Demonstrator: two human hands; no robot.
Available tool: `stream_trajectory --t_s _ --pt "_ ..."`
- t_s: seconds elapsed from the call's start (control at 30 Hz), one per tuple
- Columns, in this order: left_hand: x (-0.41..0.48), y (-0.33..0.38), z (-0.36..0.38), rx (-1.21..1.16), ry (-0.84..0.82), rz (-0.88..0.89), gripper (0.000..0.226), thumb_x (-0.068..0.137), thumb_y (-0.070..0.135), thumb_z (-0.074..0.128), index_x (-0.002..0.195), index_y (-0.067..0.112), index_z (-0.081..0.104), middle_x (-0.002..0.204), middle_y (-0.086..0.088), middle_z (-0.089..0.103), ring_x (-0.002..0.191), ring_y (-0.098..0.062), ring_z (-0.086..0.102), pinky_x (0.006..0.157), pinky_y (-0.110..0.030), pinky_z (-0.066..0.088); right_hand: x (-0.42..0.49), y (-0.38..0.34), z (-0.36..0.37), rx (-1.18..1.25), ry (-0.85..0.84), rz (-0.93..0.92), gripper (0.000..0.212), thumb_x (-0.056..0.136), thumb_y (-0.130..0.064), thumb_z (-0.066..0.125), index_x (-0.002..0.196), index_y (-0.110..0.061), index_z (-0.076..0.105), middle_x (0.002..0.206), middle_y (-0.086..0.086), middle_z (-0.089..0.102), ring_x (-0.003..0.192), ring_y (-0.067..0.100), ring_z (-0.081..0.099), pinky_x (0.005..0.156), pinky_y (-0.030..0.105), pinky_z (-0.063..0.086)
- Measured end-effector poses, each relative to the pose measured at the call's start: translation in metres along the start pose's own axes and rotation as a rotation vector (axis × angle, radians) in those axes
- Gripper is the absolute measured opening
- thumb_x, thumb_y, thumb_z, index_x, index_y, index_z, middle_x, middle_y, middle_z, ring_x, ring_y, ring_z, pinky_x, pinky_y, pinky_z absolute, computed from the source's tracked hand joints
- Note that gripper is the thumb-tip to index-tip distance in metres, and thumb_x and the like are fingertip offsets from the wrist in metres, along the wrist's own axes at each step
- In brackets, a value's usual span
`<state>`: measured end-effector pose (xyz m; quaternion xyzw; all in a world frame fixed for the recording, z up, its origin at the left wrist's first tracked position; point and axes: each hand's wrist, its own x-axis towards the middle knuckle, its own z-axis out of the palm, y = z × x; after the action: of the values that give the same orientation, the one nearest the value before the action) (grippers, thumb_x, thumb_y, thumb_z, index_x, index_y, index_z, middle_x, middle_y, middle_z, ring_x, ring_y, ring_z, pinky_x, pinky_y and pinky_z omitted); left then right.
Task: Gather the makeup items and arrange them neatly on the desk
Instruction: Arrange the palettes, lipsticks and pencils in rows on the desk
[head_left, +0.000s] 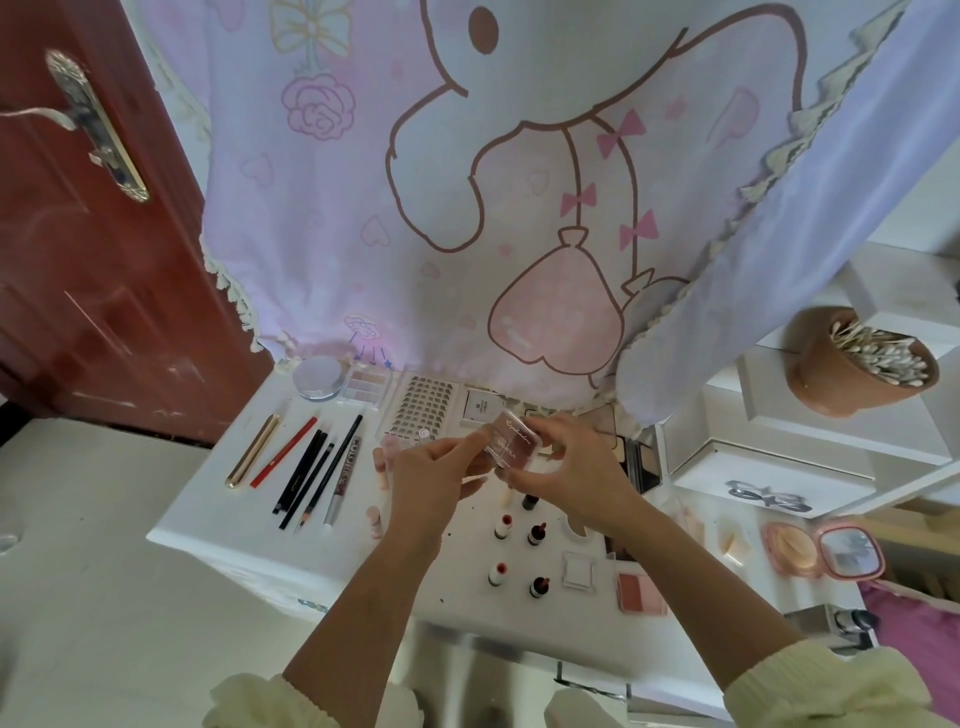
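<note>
Both my hands hold a small clear-lidded pink eyeshadow case (506, 441) above the middle of the white desk (218, 499). My left hand (436, 473) pinches its left side and my right hand (566, 473) grips its right side. Several pencils and a gold tube (301, 462) lie in a row on the left. A round compact (318, 378), a palette (366, 384) and a lash tray (421, 408) line the back edge. Small dropper bottles (519, 551) stand in rows below my hands, with a blush pan (641, 592) beside them.
A pink cartoon curtain (467, 208) hangs behind the desk. A red door (78, 260) is at the left. A brown pot of cotton swabs (862, 364) sits on white shelves at the right. An open pink mirror compact (826, 556) lies at the desk's right end.
</note>
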<state>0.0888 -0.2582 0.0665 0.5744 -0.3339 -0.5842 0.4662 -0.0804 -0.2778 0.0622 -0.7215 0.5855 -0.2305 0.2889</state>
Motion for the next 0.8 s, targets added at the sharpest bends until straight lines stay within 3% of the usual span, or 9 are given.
stream_trajectory --t_s 0.07,0.2,0.33,0.47,0.57,0.67,0.8 --pt "0.002 0.001 0.000 -0.073 -0.055 -0.128 0.031 0.086 0.039 0.066 0.092 0.009 0.068 0.084 -0.008 0.075 0.085 -0.026 0.073 0.084 -0.043 0.057 0.000 0.000 -0.001 0.110 -0.041 0.031 0.056 0.070 -0.056 0.075 0.120 -0.036 0.063 0.103 -0.019 0.064 0.096 0.001 0.057 0.086 0.030 0.049" --pt "0.010 -0.001 -0.009 -0.272 -0.288 -0.467 0.076 0.074 0.056 0.068 0.122 0.001 0.049 0.104 -0.022 0.071 0.094 -0.036 0.070 0.084 -0.044 0.058 -0.002 -0.004 -0.005 0.279 -0.145 0.061 0.057 0.068 -0.057 0.075 0.120 -0.035 0.066 0.113 -0.019 0.068 0.106 0.003 0.063 0.095 0.043 0.051" --pt "0.012 -0.002 -0.012 -0.461 -0.368 -0.533 0.090 0.071 0.048 0.078 0.136 -0.003 0.040 0.108 -0.026 0.067 0.093 -0.033 0.070 0.073 -0.037 0.060 -0.002 -0.013 -0.012 0.305 -0.202 0.033 0.036 0.078 -0.037 0.078 0.112 -0.040 0.067 0.111 -0.022 0.069 0.107 -0.003 0.062 0.098 0.034 0.048" --pt "0.014 0.000 -0.010 -0.456 -0.372 -0.515 0.074 0.076 0.038 0.075 0.131 -0.002 0.045 0.106 -0.027 0.068 0.094 -0.034 0.070 0.077 -0.037 0.060 -0.002 -0.018 -0.022 0.287 -0.147 0.030 0.027 0.081 -0.035 0.075 0.104 -0.044 0.068 0.099 -0.029 0.068 0.090 -0.003 0.066 0.079 0.017 0.049" --pt "0.015 0.001 -0.007 -0.434 -0.394 -0.506 0.062 0.080 0.036 0.071 0.127 0.002 0.051 0.108 -0.029 0.067 0.097 -0.034 0.069 0.082 -0.036 0.058 0.001 -0.024 -0.029 0.251 -0.125 -0.002 0.018 0.080 -0.036 0.074 0.098 -0.038 0.072 0.084 -0.029 0.068 0.074 0.005 0.070 0.065 0.018 0.054" --pt "0.017 0.000 -0.005 -0.433 -0.386 -0.481 0.053 0.084 0.036 0.068 0.128 0.008 0.056 0.109 -0.028 0.067 0.097 -0.034 0.069 0.080 -0.036 0.059 0.003 -0.030 -0.032 0.190 -0.146 -0.038 0.014 0.081 -0.034 0.074 0.095 -0.033 0.074 0.077 -0.034 0.066 0.078 0.003 0.070 0.072 0.020 0.057" --pt "0.020 0.001 -0.001 -0.445 -0.358 -0.445 0.050 0.083 0.033 0.069 0.125 0.009 0.062 0.119 -0.023 0.064 0.095 -0.032 0.070 0.074 -0.035 0.061 0.005 -0.032 -0.030 0.120 -0.161 -0.064 0.024 0.082 -0.027 0.074 0.106 -0.025 0.074 0.103 -0.015 0.072 0.085 -0.015 0.063 0.082 0.013 0.052"
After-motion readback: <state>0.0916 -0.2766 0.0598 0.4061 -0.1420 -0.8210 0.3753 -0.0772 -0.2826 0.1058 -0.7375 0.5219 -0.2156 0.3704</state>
